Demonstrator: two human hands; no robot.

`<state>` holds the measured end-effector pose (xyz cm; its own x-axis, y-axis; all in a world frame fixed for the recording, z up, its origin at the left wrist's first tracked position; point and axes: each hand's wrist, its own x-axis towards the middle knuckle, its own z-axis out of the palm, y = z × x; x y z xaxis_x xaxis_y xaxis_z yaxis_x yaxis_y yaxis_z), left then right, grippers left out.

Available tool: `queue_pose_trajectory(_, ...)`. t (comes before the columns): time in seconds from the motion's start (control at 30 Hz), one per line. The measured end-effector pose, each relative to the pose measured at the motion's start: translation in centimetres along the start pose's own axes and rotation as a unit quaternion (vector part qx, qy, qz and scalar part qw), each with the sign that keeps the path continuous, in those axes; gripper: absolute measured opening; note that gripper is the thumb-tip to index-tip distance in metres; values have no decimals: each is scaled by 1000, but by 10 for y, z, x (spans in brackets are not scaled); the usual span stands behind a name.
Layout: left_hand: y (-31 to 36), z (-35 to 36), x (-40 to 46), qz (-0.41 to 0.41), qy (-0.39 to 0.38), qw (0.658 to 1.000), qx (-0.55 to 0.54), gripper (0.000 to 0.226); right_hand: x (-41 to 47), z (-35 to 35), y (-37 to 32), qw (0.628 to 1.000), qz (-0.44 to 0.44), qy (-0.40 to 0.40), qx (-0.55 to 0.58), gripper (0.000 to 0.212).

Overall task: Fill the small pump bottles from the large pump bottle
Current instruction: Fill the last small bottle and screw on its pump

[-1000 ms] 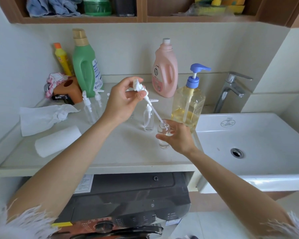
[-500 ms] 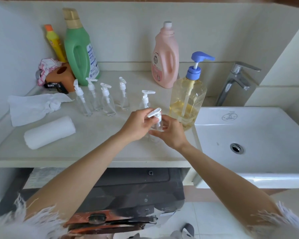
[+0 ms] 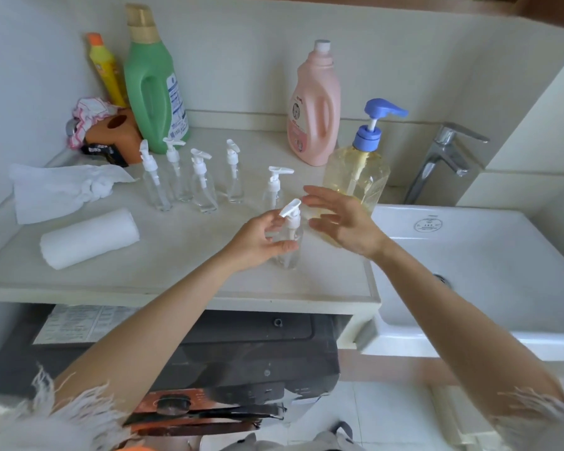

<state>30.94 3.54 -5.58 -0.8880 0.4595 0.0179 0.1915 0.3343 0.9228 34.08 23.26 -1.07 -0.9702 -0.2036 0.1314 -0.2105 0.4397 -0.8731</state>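
- Six small pump bottles (image 3: 205, 183) out on the surface (image 3: 163, 255), five in a loose row behind, one up front near the edge.
- Front small bottle (image 3: 288, 242) now capped again: pump head back on after hanging loose a second ago, so probably done with that one.
- Left hand (image 3: 258, 242) curled around the front small bottle, thumb low on the body, fingertips up by the pump.
- Right hand (image 3: 342, 222) let go since half a second back, fingers spread and relaxed, holding nothing, hovering between that bottle and the large pump bottle (image 3: 355, 177).
- Large pump bottle standing by the sink (image 3: 469, 255) edge, blue pump on, still partly full of yellow liquid.
- Open room left of the front bottle; towel roll (image 3: 88, 239) well apart. Sink drop-off just to the right, worth minding.
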Motion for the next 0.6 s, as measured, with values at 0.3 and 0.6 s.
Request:
queue_pose_trajectory(0.3, -17, 13, -6, 16, 3, 1000, -16, 30, 17, 8, 0, 997, -15, -44, -62, 34)
queue_pose_trajectory(0.6, -20, 12, -4, 9, 9, 1000, -4, 26, 9, 35, -4, 990, 19, 126, -64, 36)
